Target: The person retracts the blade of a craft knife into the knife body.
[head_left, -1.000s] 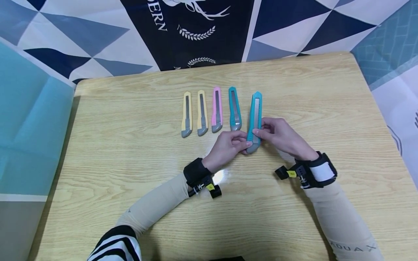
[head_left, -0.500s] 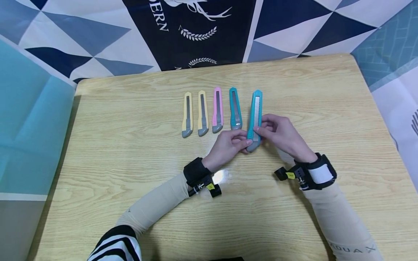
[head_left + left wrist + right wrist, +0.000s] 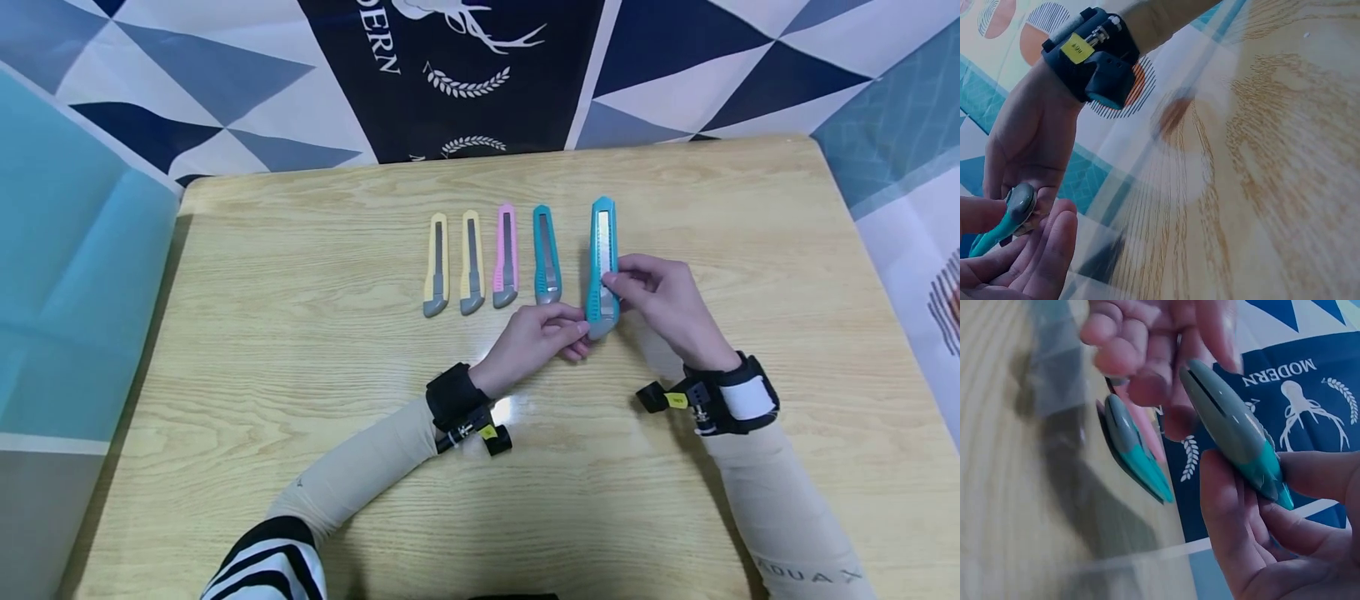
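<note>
My right hand pinches a teal utility knife between thumb and fingers, raised over the table with its grey end toward me. In the right wrist view the grey end of this knife faces the camera. My left hand is right at that grey end, its fingers loosely extended and parted from the thumb. Left of the held knife, a second teal utility knife lies on the table, then a pink one and two yellow ones, a nearer yellow knife and a farther yellow knife.
The lying knives form a side-by-side row on the wooden table. A patterned cloth hangs beyond the table's far edge. Both wrists wear black straps with small cameras, the left strap and the right strap.
The right hand has moved the teal utility knife slightly up and to the right, turning it more upright. The left fingers, earlier pinching its grey end, have loosened.
</note>
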A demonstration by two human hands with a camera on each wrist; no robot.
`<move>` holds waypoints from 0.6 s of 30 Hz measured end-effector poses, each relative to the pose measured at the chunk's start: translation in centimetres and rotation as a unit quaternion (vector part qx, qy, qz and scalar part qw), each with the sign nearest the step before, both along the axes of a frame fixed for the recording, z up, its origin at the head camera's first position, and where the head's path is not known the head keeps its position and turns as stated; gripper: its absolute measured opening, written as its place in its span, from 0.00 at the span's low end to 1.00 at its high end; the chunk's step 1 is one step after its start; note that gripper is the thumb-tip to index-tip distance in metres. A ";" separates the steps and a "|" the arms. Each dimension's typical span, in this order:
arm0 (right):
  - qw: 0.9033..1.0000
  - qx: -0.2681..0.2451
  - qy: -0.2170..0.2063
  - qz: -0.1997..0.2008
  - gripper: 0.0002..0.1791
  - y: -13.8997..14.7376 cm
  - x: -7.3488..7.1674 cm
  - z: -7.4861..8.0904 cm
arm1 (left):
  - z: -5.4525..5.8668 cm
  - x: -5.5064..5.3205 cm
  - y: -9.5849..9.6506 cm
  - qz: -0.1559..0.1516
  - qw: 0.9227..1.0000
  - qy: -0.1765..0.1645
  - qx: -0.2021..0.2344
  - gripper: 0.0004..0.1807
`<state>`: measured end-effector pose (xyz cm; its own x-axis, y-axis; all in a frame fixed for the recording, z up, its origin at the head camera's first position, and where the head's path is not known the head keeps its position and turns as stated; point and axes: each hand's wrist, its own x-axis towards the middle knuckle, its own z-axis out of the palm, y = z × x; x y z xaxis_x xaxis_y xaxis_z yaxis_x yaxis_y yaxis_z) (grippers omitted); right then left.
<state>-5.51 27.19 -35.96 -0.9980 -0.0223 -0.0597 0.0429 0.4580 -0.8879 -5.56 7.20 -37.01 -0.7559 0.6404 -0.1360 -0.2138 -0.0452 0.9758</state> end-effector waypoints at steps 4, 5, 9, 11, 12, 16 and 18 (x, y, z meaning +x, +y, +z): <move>1.000 0.009 0.003 -0.018 0.17 0.0 -1.1 0.0 | -0.1 0.0 0.0 0.000 1.000 -0.008 -0.004 0.11; 1.000 0.013 0.001 -0.021 0.18 0.0 -1.3 -0.1 | -0.2 0.0 0.0 0.000 1.000 -0.009 -0.004 0.11; 0.999 0.033 -0.012 -0.022 0.19 -0.1 -2.3 -0.5 | -0.1 0.0 -0.1 0.000 1.000 -0.003 -0.016 0.12; 0.998 0.050 -0.013 -0.022 0.19 0.0 -2.8 -0.7 | 0.0 -0.1 -0.2 0.003 1.000 0.002 -0.024 0.12; 0.998 0.059 -0.014 -0.024 0.19 0.0 -3.0 -0.8 | 0.1 -0.1 -0.2 0.004 1.000 0.005 -0.027 0.11; 0.996 0.083 -0.022 -0.030 0.19 0.1 -3.9 -1.4 | 0.2 -0.2 -0.4 -0.001 0.999 0.011 -0.033 0.11; 0.995 0.087 -0.030 -0.032 0.18 0.1 -4.4 -1.6 | 0.2 -0.2 -0.5 -0.007 0.999 0.011 -0.033 0.11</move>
<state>-9.90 27.33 -37.59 -0.9915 0.0563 -0.1176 0.1278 0.5998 -0.7899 -5.73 6.73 -36.80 -0.7502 0.6411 -0.1620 -0.1929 0.0222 0.9810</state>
